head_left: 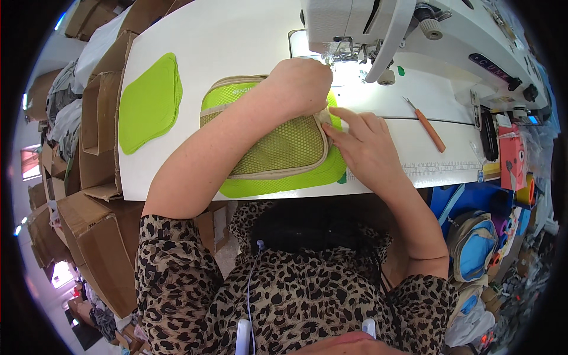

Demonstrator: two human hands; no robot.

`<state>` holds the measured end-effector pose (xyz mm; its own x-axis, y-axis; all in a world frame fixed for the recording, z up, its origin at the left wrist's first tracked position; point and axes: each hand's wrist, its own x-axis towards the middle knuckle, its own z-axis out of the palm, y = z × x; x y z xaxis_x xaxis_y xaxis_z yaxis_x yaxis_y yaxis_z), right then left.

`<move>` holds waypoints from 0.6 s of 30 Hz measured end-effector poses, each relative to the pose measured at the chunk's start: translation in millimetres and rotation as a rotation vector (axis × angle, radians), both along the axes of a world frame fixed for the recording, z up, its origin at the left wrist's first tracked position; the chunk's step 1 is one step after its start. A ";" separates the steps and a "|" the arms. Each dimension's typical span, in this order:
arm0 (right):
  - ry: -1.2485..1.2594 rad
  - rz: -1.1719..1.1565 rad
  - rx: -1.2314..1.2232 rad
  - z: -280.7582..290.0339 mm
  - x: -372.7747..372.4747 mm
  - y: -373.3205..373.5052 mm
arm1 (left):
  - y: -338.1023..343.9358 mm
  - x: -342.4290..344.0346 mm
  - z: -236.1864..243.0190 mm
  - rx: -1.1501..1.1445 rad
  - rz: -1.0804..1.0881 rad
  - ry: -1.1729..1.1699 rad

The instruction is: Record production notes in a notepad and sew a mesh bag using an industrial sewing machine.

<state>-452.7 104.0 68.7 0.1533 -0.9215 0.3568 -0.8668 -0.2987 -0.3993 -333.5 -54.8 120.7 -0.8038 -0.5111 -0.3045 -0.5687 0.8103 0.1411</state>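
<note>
A lime-green fabric pouch piece (278,145) with a tan mesh pocket and tan edging lies on the table just in front of the sewing machine. My left hand (303,86) is closed over its far right corner, knuckles up, its fingertips mostly hidden. Thumb and fingers of my right hand (368,145) pinch the tan edging at the right side, close to the left hand. Beyond both hands is the lit needle area of the sewing machine (349,50); the left fist partly hides the spot in front of it.
Green fabric panels (151,103) lie stacked at the table's left. To the right are an orange-handled seam ripper (429,128), a ruler strip (441,170) and a red box (512,155). Cardboard boxes (97,248) crowd the left edge; a blue-lined bag (473,245) sits at lower right.
</note>
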 end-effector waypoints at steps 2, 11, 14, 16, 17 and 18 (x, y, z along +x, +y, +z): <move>0.205 0.085 -0.088 -3.9 -5.4 1.4 | 2.6 1.0 1.4 0.003 0.029 0.019; 0.197 0.207 0.061 22.4 -12.0 2.7 | 1.2 9.7 -0.5 0.005 0.115 0.087; 0.216 0.262 0.079 24.9 -15.3 -0.4 | -1.0 9.9 -4.6 -0.035 0.134 0.131; 0.232 0.283 0.056 21.2 -17.0 -4.7 | -2.1 7.6 -4.1 -0.021 0.145 0.100; 0.245 0.306 0.032 18.3 -17.0 -6.6 | -2.4 7.1 -1.0 -0.006 0.150 0.069; 0.244 0.308 0.032 14.3 -17.5 -7.5 | -2.7 6.9 0.3 0.011 0.154 0.037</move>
<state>-470.2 96.6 83.0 0.5012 -0.8293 0.2472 -0.8091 -0.5504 -0.2058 -326.6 -57.4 121.0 -0.7271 -0.6258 -0.2824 -0.6802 0.7126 0.1722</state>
